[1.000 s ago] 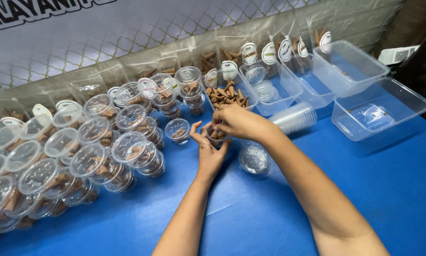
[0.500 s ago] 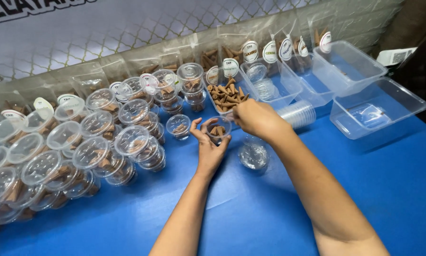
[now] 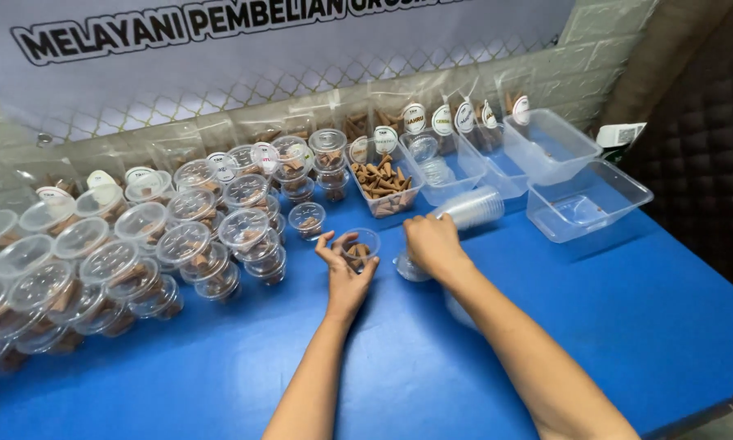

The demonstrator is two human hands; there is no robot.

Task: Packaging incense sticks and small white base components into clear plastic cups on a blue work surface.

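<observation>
Left hand (image 3: 346, 273) cupped around a small clear cup (image 3: 356, 247) holding a few brown cones, near the counter's (image 3: 546, 326) middle. Right hand (image 3: 432, 243) resting on a stack of clear lids (image 3: 410, 267) just beside, fingers curled over it. Cup filled but not yet lidded. Many lidded cups (image 3: 138, 244) massed at the left edge. Loose cones left in the clear tub (image 3: 383, 189) along the back edge.

My right hand (image 3: 432, 244) covers most of the lid stack (image 3: 405, 269) mid-frame; lidded cups (image 3: 0, 326) run off the left edge, my elbows off the bottom.
</observation>
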